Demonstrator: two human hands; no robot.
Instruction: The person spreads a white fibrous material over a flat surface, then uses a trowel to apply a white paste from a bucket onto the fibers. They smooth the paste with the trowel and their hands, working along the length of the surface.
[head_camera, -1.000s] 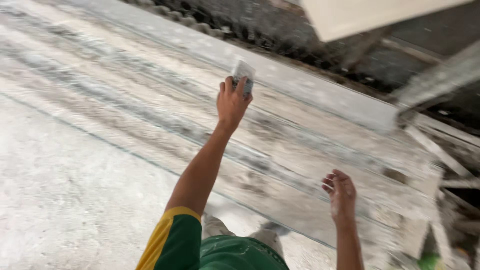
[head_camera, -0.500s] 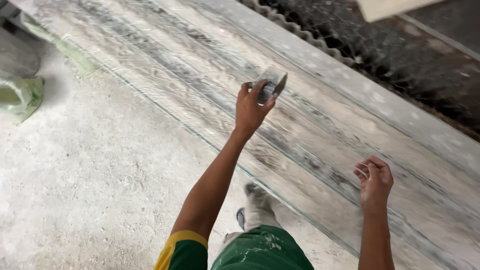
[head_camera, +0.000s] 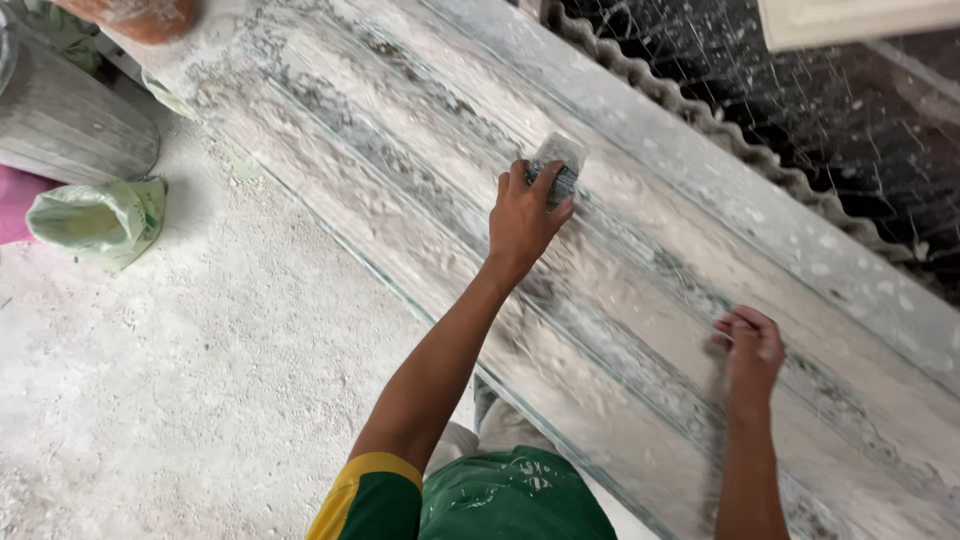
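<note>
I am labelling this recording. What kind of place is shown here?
Probably a plaster moulding workshop: a long white ridged moulding the left hand works with a small scraper, a dusty white floor, corrugated sheet.

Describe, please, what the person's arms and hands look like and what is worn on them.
Both arms are bare, with no gloves, watch or rings visible. The left hand and right hand are dusted with pale powder. A green short sleeve with a yellow band at its hem covers the left upper arm.
</note>
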